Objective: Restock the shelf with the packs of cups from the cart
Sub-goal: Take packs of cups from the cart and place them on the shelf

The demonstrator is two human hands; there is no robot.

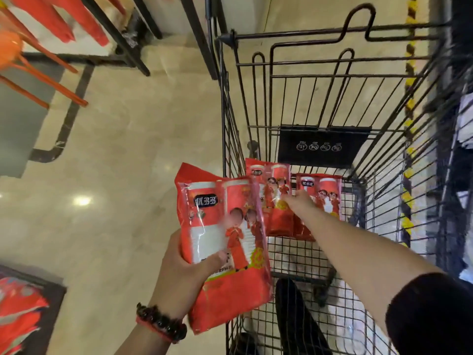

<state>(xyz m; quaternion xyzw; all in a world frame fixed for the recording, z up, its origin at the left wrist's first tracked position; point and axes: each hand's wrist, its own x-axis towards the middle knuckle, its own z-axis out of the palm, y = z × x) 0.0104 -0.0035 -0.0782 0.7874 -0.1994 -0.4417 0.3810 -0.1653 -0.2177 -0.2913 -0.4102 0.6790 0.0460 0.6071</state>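
One pack out, reaching for another.
Left hand (179,278) gripped a pack (225,242) (thumb across front); right hand (300,202) reached into the cart (320,73), fingers hidden.

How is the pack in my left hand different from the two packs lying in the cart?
The held pack is gripped by the left hand outside the cart; the two cart packs lie side by side on its wire floor. The right hand reaches onto them. All share the same red printed design.

My left wrist: dark beaded bracelet (163,321), red cord band (153,330) beside it. My right arm: black sleeve (430,311) to the elbow, forearm bare. My fingers: ringless where visible.
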